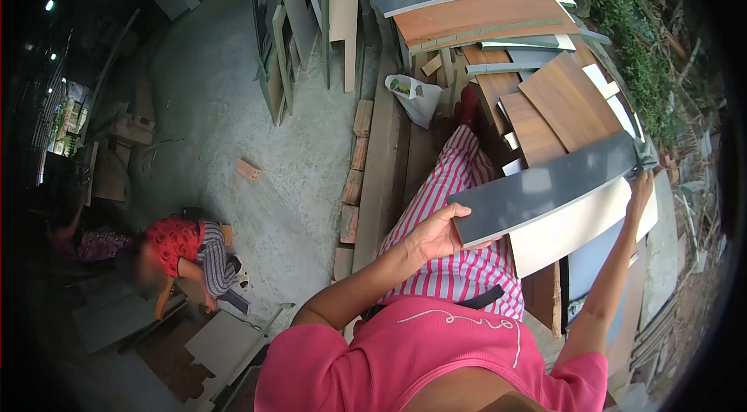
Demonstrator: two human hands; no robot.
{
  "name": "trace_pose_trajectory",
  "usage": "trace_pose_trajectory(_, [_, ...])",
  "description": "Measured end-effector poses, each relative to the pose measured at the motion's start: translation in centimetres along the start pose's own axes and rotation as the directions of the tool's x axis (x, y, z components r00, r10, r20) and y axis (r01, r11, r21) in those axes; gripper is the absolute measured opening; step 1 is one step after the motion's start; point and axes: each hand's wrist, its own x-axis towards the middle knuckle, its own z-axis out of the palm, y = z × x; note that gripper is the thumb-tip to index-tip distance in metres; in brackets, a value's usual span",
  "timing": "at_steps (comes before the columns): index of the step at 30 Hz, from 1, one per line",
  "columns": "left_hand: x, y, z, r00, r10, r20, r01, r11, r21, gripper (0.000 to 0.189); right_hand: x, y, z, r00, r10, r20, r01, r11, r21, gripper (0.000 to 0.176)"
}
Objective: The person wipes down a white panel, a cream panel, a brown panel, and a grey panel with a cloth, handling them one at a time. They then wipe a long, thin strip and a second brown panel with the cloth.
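A long dark grey board with a pale edge lies across in front of me, above my striped trousers. My left hand grips its near left end, thumb on top and fingers underneath. At the far right end, my right hand is closed around a crumpled grey-green cloth, which touches the board's corner. Beneath the board are a cream panel and brown wood-grain boards.
Stacked boards fill the upper right. A white bag stands by a row of bricks. Panels lean upright at the top. Another person in red bends over boards at lower left; a further person is behind. Greenery lines the right.
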Motion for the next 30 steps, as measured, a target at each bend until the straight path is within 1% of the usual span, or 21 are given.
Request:
trace_pose_trajectory(1, [0.1, -0.3, -0.8, 1.0, -0.01, 0.004, 0.009, 0.997, 0.072, 0.054, -0.9, 0.9, -0.4, 1.0, 0.009, 0.009, -0.009, 1.0, -0.005, 0.032])
trace_pose_trajectory(3, [0.3, -0.6, -2.0, 0.999, -0.034, -0.011, 0.035, 0.996, 0.077, 0.052, -1.1, 4.1, -1.0, 0.975, 0.146, 0.168, -0.191, 0.937, 0.292, 0.035])
trace_pose_trajectory(4, [0.4, -0.6, -2.0, 0.999, -0.013, -0.049, 0.019, 0.992, 0.121, 0.05, -1.1, 5.2, -1.0, 0.978, 0.131, 0.164, -0.177, 0.934, 0.311, 0.035])
trace_pose_trajectory(6, [0.4, -0.8, -2.5, 0.994, 0.055, -0.098, -0.033, 0.975, 0.218, 0.043, -1.5, 6.6, -1.1, 0.948, 0.197, 0.25, -0.271, 0.912, 0.309, 0.04])
trace_pose_trajectory(7, [0.6, -0.7, -2.6, 0.994, 0.064, -0.089, -0.043, 0.974, 0.224, 0.043, -1.7, 5.8, -0.7, 0.95, 0.184, 0.252, -0.261, 0.912, 0.317, 0.04])
trace_pose_trajectory(9, [0.7, -0.8, -3.0, 0.978, 0.128, -0.166, -0.066, 0.939, 0.338, 0.042, -2.9, 4.5, 0.1, 0.925, 0.332, 0.184, -0.377, 0.862, 0.338, 0.044])
trace_pose_trajectory(10, [0.8, -0.9, -3.1, 0.978, 0.134, -0.159, -0.069, 0.931, 0.357, 0.045, -2.3, 5.6, 0.2, 0.917, 0.351, 0.192, -0.399, 0.835, 0.379, 0.044])
trace_pose_trajectory(11, [0.8, -0.9, -3.0, 0.978, 0.135, -0.156, -0.073, 0.934, 0.351, 0.045, -2.0, 6.1, 0.2, 0.917, 0.348, 0.194, -0.397, 0.839, 0.373, 0.044])
trace_pose_trajectory(13, [0.6, -1.0, -2.8, 0.978, 0.177, -0.11, -0.112, 0.891, 0.44, 0.045, -1.6, 6.3, 0.2, 0.898, 0.373, 0.234, -0.441, 0.771, 0.459, 0.04])
trace_pose_trajectory(14, [0.5, -1.1, -2.7, 0.978, 0.181, -0.107, -0.117, 0.893, 0.435, 0.045, -1.7, 6.1, 0.2, 0.898, 0.369, 0.238, -0.439, 0.775, 0.455, 0.04])
trace_pose_trajectory(16, [0.3, -1.3, -2.6, 0.979, 0.193, -0.065, -0.149, 0.895, 0.42, 0.045, -1.7, 5.8, 0.6, 0.921, 0.337, 0.196, -0.388, 0.751, 0.534, 0.037])
trace_pose_trajectory(17, [0.2, -1.3, -2.7, 0.978, 0.197, -0.066, -0.152, 0.896, 0.417, 0.045, -1.5, 5.7, 0.7, 0.92, 0.336, 0.2, -0.39, 0.752, 0.532, 0.037])
trace_pose_trajectory(20, [0.3, -0.8, -2.6, 0.973, 0.223, -0.062, -0.169, 0.867, 0.469, 0.044, -0.6, 5.6, 1.1, 0.92, 0.334, 0.203, -0.391, 0.774, 0.498, 0.036])
trace_pose_trajectory(22, [0.9, -0.1, -2.4, 0.973, 0.23, -0.012, -0.192, 0.84, 0.507, 0.047, 0.0, 5.4, 1.9, 0.932, 0.269, 0.244, -0.353, 0.83, 0.431, 0.041])
trace_pose_trajectory(23, [1.1, 0.1, -2.1, 0.972, 0.233, -0.014, -0.194, 0.839, 0.508, 0.047, 0.0, 5.3, 2.4, 0.931, 0.269, 0.247, -0.355, 0.829, 0.432, 0.041])
trace_pose_trajectory(25, [1.8, 0.5, -1.6, 0.962, 0.268, -0.062, -0.201, 0.839, 0.505, 0.05, -0.4, 4.8, 3.7, 0.95, 0.25, 0.188, -0.304, 0.876, 0.375, 0.04])
trace_pose_trajectory(26, [2.2, 0.6, -1.8, 0.959, 0.277, -0.064, -0.208, 0.837, 0.506, 0.054, -0.7, 4.5, 3.9, 0.972, 0.185, 0.147, -0.219, 0.94, 0.261, 0.041])
trace_pose_trajectory(27, [2.3, 0.7, -2.0, 0.96, 0.271, -0.067, -0.202, 0.84, 0.504, 0.054, -0.8, 4.1, 3.8, 0.971, 0.19, 0.144, -0.222, 0.941, 0.256, 0.041])
trace_pose_trajectory(28, [2.5, 0.7, -2.1, 0.961, 0.271, -0.06, -0.205, 0.838, 0.506, 0.054, -2.4, 0.8, 4.2, 0.994, 0.076, 0.078, -0.081, 0.995, 0.051, 0.039])
trace_pose_trajectory(29, [2.5, 0.7, -2.2, 0.961, 0.27, -0.058, -0.204, 0.837, 0.508, 0.054, -4.8, -3.3, 4.8, 0.998, -0.046, 0.041, 0.052, 0.985, -0.166, 0.038])
trace_pose_trajectory(30, [2.4, 0.5, -2.3, 0.963, 0.262, -0.068, -0.193, 0.84, 0.508, 0.054, -8.3, -7.8, 5.8, 0.991, -0.09, 0.104, 0.107, 0.98, -0.169, 0.036])
